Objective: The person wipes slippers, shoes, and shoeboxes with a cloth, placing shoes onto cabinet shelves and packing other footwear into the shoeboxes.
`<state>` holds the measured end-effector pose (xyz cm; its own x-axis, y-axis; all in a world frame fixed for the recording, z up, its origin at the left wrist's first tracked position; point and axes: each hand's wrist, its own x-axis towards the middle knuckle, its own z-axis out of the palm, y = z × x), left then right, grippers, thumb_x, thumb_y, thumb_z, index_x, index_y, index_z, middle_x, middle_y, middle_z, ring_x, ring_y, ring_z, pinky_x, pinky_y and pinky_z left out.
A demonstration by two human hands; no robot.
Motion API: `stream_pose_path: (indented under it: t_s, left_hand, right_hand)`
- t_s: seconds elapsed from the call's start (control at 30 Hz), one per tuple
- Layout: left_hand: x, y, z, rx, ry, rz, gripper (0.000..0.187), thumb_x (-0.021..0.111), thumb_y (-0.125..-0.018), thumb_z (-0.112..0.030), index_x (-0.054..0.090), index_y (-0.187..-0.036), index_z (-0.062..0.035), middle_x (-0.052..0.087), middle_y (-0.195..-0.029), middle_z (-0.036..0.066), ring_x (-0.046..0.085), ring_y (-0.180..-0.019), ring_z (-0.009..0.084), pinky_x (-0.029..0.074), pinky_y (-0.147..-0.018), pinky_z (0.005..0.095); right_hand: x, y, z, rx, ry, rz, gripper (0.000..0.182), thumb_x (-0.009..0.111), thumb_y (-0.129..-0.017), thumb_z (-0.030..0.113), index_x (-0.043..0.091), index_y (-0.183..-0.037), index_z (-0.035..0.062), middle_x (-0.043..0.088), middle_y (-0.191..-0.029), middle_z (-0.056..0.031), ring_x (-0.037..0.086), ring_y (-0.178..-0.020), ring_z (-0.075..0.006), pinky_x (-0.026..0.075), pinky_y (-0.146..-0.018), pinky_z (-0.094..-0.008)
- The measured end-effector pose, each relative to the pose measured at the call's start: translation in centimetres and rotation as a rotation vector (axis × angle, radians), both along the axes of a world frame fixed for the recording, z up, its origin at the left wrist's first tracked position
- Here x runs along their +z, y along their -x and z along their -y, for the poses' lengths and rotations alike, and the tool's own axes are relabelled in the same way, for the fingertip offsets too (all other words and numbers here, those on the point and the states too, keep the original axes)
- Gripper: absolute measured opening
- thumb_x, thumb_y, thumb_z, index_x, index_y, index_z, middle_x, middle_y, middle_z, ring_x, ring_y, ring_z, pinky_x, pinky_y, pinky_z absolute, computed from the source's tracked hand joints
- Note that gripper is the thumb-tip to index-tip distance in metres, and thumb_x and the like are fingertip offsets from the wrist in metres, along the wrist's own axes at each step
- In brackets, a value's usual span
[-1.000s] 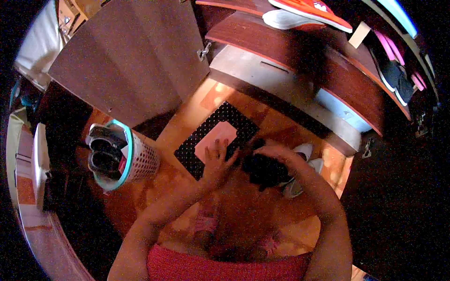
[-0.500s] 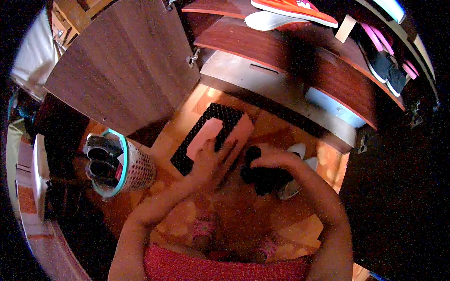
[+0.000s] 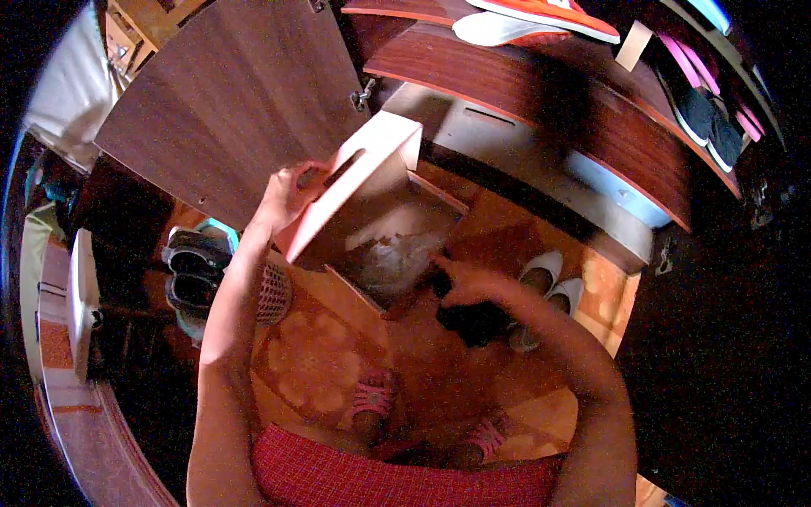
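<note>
My left hand [image 3: 291, 198] grips the edge of a box lid [image 3: 384, 156], pale inside with an oblong slot, holding it tilted up on the left. Below the raised lid, the box [image 3: 359, 291] stands open on the floor, and crumpled pale paper [image 3: 397, 258] shows inside. My right hand [image 3: 481, 287] is closed on a black item [image 3: 475, 325] just right of the box; its exact kind is too dark to make out. A pair of white shoes [image 3: 541, 269] sits on the floor beyond my right hand, partly covered by my forearm.
A perforated basket [image 3: 274, 296] holding dark shoes [image 3: 193, 270] stands at left, partly behind my left arm. An open cabinet door [image 3: 236, 110] rises behind it. Shelves [image 3: 473, 68] ahead carry an orange shoe [image 3: 562, 10] and black shoes [image 3: 705, 127]. My feet in pink sandals [image 3: 373, 393] are below.
My left hand has gone from the top of the closed box to the lid's edge, and the lid has swung up to the left, exposing the inside. My right hand stays by the black item.
</note>
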<state>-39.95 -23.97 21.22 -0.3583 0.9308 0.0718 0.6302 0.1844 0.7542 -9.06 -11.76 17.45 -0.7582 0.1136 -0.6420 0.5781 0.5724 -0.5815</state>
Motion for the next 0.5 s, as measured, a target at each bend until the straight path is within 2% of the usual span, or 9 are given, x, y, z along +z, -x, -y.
stream_pose_path:
  t_s: [0.1, 0.13, 0.17, 0.2, 0.27, 0.37, 0.4, 0.43, 0.5]
  left_hand:
    - [-1.2, 2.2, 0.6, 0.133, -0.05, -0.016, 0.029, 0.057, -0.079, -0.028, 0.06, -0.096, -0.0048, 0.059, -0.092, 0.017, 0.057, -0.089, 0.0301, 0.047, -0.075, 0.0384]
    - [-0.8, 2.2, 0.8, 0.165, -0.012, -0.113, 0.035, 0.056, -0.08, -0.036, 0.062, -0.094, -0.0054, 0.059, -0.093, 0.02, 0.057, -0.089, 0.0346, 0.047, -0.075, 0.0402]
    - [-0.4, 2.0, 1.2, 0.217, 0.174, -0.35, 0.041, 0.053, -0.081, -0.044, 0.062, -0.094, -0.0067, 0.058, -0.093, 0.021, 0.057, -0.087, 0.036, 0.048, -0.074, 0.0417]
    - [0.3, 1.2, 1.2, 0.22, 0.169, -0.354, 0.041, 0.053, -0.081, -0.044, 0.062, -0.094, -0.0067, 0.058, -0.093, 0.021, 0.057, -0.087, 0.036, 0.048, -0.074, 0.0417]
    - [1.2, -0.5, 1.1, 0.46, 0.466, -0.54, 0.045, 0.051, -0.079, -0.05, 0.062, -0.095, -0.0098, 0.059, -0.093, 0.02, 0.058, -0.083, 0.0377, 0.048, -0.071, 0.0437]
    - [0.2, -0.5, 1.9, 0.338, 0.266, -0.582, 0.049, 0.054, -0.077, -0.05, 0.055, -0.111, -0.0142, 0.06, -0.091, 0.021, 0.058, -0.083, 0.037, 0.047, -0.072, 0.0441]
    - [0.6, -0.4, 1.7, 0.34, 0.399, -0.513, 0.056, 0.058, -0.075, -0.047, 0.048, -0.118, -0.0135, 0.057, -0.101, 0.021, 0.057, -0.09, 0.0348, 0.046, -0.075, 0.0438]
    - [-0.6, 0.3, 1.6, 0.335, 0.385, -0.516, 0.056, 0.058, -0.075, -0.047, 0.048, -0.118, -0.0135, 0.057, -0.101, 0.021, 0.057, -0.09, 0.0348, 0.046, -0.075, 0.0438]
    - [-4.4, 2.0, 1.3, 0.415, 0.263, -0.835, 0.062, 0.062, -0.072, -0.045, 0.045, -0.121, -0.011, 0.053, -0.109, 0.018, 0.053, -0.099, 0.0325, 0.044, -0.08, 0.0435]
  right_hand:
    - [0.7, 1.0, 0.7, -0.005, 0.006, 0.054, 0.095, 0.069, -0.06, 0.027, 0.016, -0.137, 0.0101, 0.04, -0.128, -0.0205, 0.043, -0.113, -0.0345, 0.038, -0.092, -0.036]
    - [1.3, 1.3, 1.0, -0.004, 0.018, 0.126, 0.095, 0.069, -0.059, 0.03, 0.017, -0.137, 0.0115, 0.039, -0.129, -0.02, 0.042, -0.114, -0.0349, 0.038, -0.093, -0.036]
    - [1.1, 1.5, 1.1, -0.002, 0.015, 0.123, 0.095, 0.069, -0.059, 0.03, 0.017, -0.137, 0.0115, 0.039, -0.129, -0.02, 0.042, -0.114, -0.0349, 0.038, -0.093, -0.036]
    - [0.6, 1.6, 1.4, 0.015, -0.04, 0.131, 0.094, 0.069, -0.06, 0.031, 0.018, -0.137, 0.0117, 0.039, -0.129, -0.0193, 0.042, -0.114, -0.0352, 0.037, -0.093, -0.0359]
    - [0.0, 1.8, 1.8, 0.031, -0.1, 0.136, 0.094, 0.069, -0.06, 0.033, 0.019, -0.137, 0.0118, 0.039, -0.13, -0.0186, 0.042, -0.114, -0.0355, 0.037, -0.094, -0.0358]
    - [-0.7, 2.0, 1.2, 0.002, -0.053, 0.11, 0.09, 0.068, -0.062, 0.031, 0.021, -0.136, 0.0128, 0.038, -0.13, -0.0199, 0.041, -0.115, -0.0338, 0.036, -0.094, -0.0356]
    - [-1.4, 1.9, 0.8, -0.004, 0.031, 0.009, 0.088, 0.068, -0.062, 0.03, 0.023, -0.136, 0.0118, 0.04, -0.128, -0.0206, 0.042, -0.115, -0.0328, 0.036, -0.094, -0.0358]
    - [-1.2, 1.9, 0.5, -0.008, 0.117, -0.092, 0.087, 0.068, -0.063, 0.029, 0.024, -0.135, 0.0109, 0.041, -0.127, -0.0214, 0.042, -0.115, -0.0319, 0.036, -0.094, -0.036]
    - [1.0, 2.0, -0.3, -0.095, 0.132, -0.133, 0.084, 0.069, -0.063, 0.027, 0.027, -0.134, 0.0092, 0.044, -0.124, -0.0201, 0.044, -0.112, -0.0287, 0.037, -0.093, -0.0342]
